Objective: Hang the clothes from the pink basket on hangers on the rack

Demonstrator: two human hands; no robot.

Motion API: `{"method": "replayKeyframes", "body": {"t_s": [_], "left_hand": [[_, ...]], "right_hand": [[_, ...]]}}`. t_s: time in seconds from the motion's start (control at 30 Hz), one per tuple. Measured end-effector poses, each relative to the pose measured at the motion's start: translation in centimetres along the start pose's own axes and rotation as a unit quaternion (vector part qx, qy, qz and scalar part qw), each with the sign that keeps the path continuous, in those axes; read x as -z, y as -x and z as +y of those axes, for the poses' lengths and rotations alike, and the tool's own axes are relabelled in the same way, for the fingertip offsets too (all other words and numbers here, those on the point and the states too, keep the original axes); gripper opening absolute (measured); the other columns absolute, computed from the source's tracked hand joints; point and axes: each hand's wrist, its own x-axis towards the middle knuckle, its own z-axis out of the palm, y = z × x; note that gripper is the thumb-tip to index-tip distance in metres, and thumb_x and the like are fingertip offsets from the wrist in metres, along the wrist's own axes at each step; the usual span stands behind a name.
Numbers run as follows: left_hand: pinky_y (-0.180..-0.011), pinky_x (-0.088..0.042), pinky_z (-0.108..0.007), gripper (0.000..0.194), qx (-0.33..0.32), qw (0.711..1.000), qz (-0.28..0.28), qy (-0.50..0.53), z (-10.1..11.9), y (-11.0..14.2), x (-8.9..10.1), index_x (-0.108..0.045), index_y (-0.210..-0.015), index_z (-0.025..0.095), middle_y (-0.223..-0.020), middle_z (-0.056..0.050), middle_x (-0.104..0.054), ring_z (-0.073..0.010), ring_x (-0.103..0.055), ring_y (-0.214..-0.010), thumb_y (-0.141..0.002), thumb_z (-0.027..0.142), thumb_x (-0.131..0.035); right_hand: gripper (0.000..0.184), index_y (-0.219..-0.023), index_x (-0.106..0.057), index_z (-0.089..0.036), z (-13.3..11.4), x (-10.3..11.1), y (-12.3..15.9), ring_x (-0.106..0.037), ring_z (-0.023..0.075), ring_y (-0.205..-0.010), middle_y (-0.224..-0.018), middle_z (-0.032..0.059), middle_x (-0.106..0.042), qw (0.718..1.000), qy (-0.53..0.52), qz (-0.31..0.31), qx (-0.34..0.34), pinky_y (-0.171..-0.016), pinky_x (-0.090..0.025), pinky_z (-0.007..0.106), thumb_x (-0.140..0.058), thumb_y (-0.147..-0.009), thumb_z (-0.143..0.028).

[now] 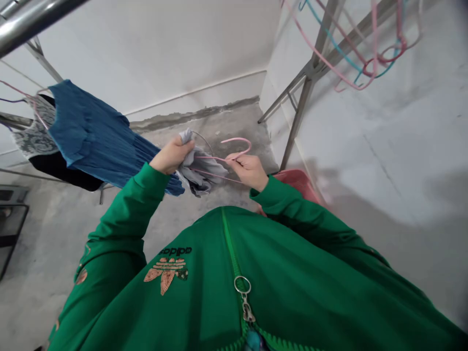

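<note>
Right hand (245, 169) is grasping the pink hanger (239, 140) at the base of its hook, with thumb and fingers pressing together around the neck. Grey garment (204, 178) is lying crumpled around the left part of this hanger, and its folds are hiding some of the thin bars. Left hand (173, 153) is gripping the gathered cloth, just to the left of the hanger.

By my judgement, the two hands are working at the step where garment and hanger are being joined or separated; which of these, I am not able to tell. In either case, the next move is calling for a steady hold on the neck and for the left hand to be opening the cloth wide, so that the hanger's shoulder is not catching in the folds.

Farther to the left of the hanger, a blue dress (98, 131) is hanging, and beyond it patterned and black clothes (36, 131) are showing. To the right of the hanger, a pink basket (302, 181) is appearing partly behind the right sleeve (292, 205). Above and to the right of the hanger, a metal rack (299, 116) is standing, and spare hangers (361, 87) are dangling.
</note>
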Motion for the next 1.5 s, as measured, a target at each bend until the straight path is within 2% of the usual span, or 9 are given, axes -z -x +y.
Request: {"method": "replayKeyframes", "body": {"t_s": [0.2, 0.47, 0.67, 0.8, 0.9, 0.93, 1.03, 1.23, 1.5], "left_hand": [[-0.083, -0.048, -0.034, 0.019, -0.148, 0.931, 0.001, -0.334, -1.4, 0.5, -0.5, -0.056, -0.078, 0.018, -0.074, -0.005, -0.06, -0.0209, -0.061, -0.082, -0.091, 0.029, -0.048], [-0.094, -0.042, -0.05, 0.013, -0.21, 0.815, 0.097, -0.532, 0.7, 1.0, 0.0, -0.059, -0.088, 0.017, -0.093, -0.012, -0.065, -0.0328, -0.06, -0.103, -0.089, 0.024, -0.048], [-0.087, -0.047, -0.038, 0.011, -0.272, 0.857, 0.072, -0.431, 1.9, 0.8, 1.1, -0.057, -0.082, 0.021, -0.082, -0.003, -0.063, -0.0214, -0.059, -0.095, -0.09, 0.022, -0.049], [-0.078, -0.048, -0.031, 0.015, -0.254, 0.898, 0.097, -0.346, 2.8, 1.8, 1.9, -0.058, -0.085, 0.016, -0.079, -0.002, -0.06, -0.0153, -0.057, -0.08, -0.089, 0.027, -0.05], [-0.08, -0.049, -0.03, 0.017, -0.238, 0.913, 0.138, -0.3, 4.3, 3.1, 2.8, -0.059, -0.084, 0.013, -0.073, 0.002, -0.052, -0.0117, -0.053, -0.073, -0.087, 0.028, -0.053], [-0.081, -0.05, -0.03, 0.018, -0.236, 0.915, 0.15, -0.292, 4.8, 3.6, 3.1, -0.059, -0.084, 0.012, -0.071, 0.002, -0.049, -0.0108, -0.052, -0.073, -0.086, 0.028, -0.054], [-0.083, -0.051, -0.034, 0.022, -0.236, 0.911, 0.178, -0.287, 6.3, 5.0, 3.7, -0.06, -0.086, 0.011, -0.072, 0.003, -0.045, -0.0084, -0.049, -0.07, -0.086, 0.032, -0.055], [-0.079, -0.051, -0.029, 0.033, -0.192, 0.905, 0.215, -0.313, 7.6, 6.9, 3.9, -0.063, -0.089, 0.012, -0.075, 0.004, -0.047, -0.0063, -0.047, -0.069, -0.086, 0.044, -0.055], [-0.066, -0.043, -0.021, 0.027, -0.033, 0.896, 0.238, -0.374, 4.8, 9.0, 9.2, -0.067, -0.092, 0.019, -0.073, 0.006, -0.052, -0.0084, -0.046, -0.067, -0.078, 0.039, -0.056]], "right_hand": [[0.032, -0.078, -0.066, -0.016, 0.0, 0.5, -1.2, -0.059, 0.0141, -0.068, -0.072, 0.0026, -0.065, 0.999, 0.001, 0.029, 0.018, -0.068, -0.047, 0.027, -0.051, -0.091, -0.041], [0.037, -0.073, -0.062, -0.021, -2.2, 4.1, -4.7, -0.052, 0.0128, -0.063, -0.068, 0.0007, -0.059, 0.996, 0.025, 0.037, 0.079, -0.063, -0.044, 0.029, -0.051, -0.092, -0.05], [0.036, -0.083, -0.063, -0.022, -1.6, 6.7, -7.1, -0.055, 0.0169, -0.076, -0.075, 0.0022, -0.058, 0.973, 0.146, 0.112, 0.137, -0.073, -0.047, 0.032, -0.049, -0.092, -0.054], [0.022, -0.089, -0.058, -0.025, 2.0, 6.6, -2.5, -0.056, 0.0237, -0.099, -0.094, 0.0074, -0.06, 0.942, 0.171, 0.251, 0.141, -0.095, -0.045, 0.042, -0.048, -0.092, -0.044], [0.027, -0.08, -0.058, -0.024, 6.8, 4.2, 3.2, -0.057, 0.024, -0.092, -0.086, 0.0083, -0.061, 0.985, 0.14, 0.062, -0.078, -0.093, -0.045, 0.043, -0.047, -0.09, -0.047], [0.028, -0.084, -0.061, -0.022, 8.5, 3.0, 4.9, -0.058, 0.0241, -0.093, -0.091, 0.0097, -0.063, 0.979, 0.114, -0.047, -0.16, -0.093, -0.046, 0.042, -0.05, -0.088, -0.048], [0.031, -0.086, -0.066, -0.016, 12.3, -1.7, 8.2, -0.063, 0.0244, -0.084, -0.089, 0.0116, -0.069, 0.954, 0.047, -0.181, -0.235, -0.083, -0.052, 0.04, -0.068, -0.075, -0.046], [0.028, -0.094, -0.067, -0.015, 14.3, -8.5, 6.6, -0.059, 0.0235, -0.11, -0.11, 0.0113, -0.068, 0.943, -0.096, -0.188, -0.259, -0.104, -0.044, 0.04, -0.067, -0.075, -0.036], [0.038, -0.076, -0.059, -0.019, 16.3, -0.2, 1.0, -0.055, 0.0132, -0.071, -0.067, -0.0012, -0.061, 0.944, -0.189, -0.03, -0.269, -0.072, -0.05, 0.028, -0.057, -0.084, -0.055]]}}
